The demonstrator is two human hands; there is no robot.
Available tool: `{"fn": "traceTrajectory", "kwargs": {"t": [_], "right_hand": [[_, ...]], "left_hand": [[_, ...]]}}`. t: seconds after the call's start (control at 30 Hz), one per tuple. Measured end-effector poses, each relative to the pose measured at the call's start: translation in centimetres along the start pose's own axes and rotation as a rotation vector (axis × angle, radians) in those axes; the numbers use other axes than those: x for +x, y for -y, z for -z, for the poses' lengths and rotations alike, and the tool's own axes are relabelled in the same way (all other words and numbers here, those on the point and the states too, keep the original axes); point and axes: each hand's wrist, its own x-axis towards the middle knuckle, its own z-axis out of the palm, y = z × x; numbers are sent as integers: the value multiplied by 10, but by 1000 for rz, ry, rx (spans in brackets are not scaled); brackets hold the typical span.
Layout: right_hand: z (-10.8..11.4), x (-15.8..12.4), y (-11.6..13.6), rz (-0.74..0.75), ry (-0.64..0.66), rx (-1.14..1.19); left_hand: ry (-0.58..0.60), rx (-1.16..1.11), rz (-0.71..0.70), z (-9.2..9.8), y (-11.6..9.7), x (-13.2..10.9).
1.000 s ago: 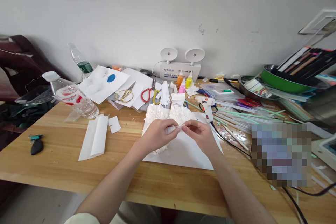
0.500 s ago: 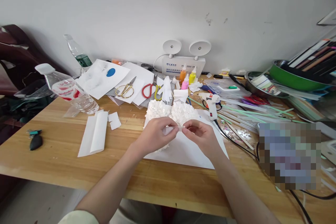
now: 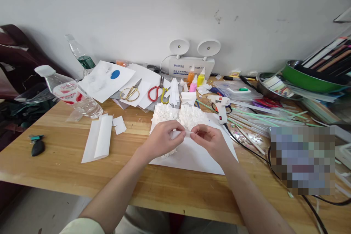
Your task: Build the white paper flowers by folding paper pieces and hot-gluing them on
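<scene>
Both my hands meet over the middle of the wooden table (image 3: 60, 161). My left hand (image 3: 163, 137) and my right hand (image 3: 207, 139) are closed in a pinch on the two ends of a small white paper strip (image 3: 188, 134). Just behind them sits a white heart-shaped piece covered in paper ruffles (image 3: 181, 116), resting on a white sheet (image 3: 197, 157). A white glue gun (image 3: 221, 109) lies a little to the right of the ruffled piece, its black cord trailing toward me.
A folded white paper (image 3: 98, 139) and small scraps lie left of my hands. A lying water bottle (image 3: 71, 94), gold scissors (image 3: 131, 93), red scissors (image 3: 155, 93) and small paint bottles (image 3: 195, 80) stand behind. Green straws (image 3: 260, 117), bowls and books crowd the right side.
The view has shifted slightly. My hands have stayed together over the sheet, still pinching the small paper strip.
</scene>
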Motion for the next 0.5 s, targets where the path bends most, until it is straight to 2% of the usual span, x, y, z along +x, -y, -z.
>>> {"fn": "traceTrajectory", "kwargs": {"t": [0.27, 0.5], "right_hand": [[-4, 2, -10, 44, 39, 15], [-6, 0, -6, 111, 5, -64]], "left_hand": [[5, 4, -33, -3, 2, 1], [40, 25, -44, -3, 4, 1]]}}
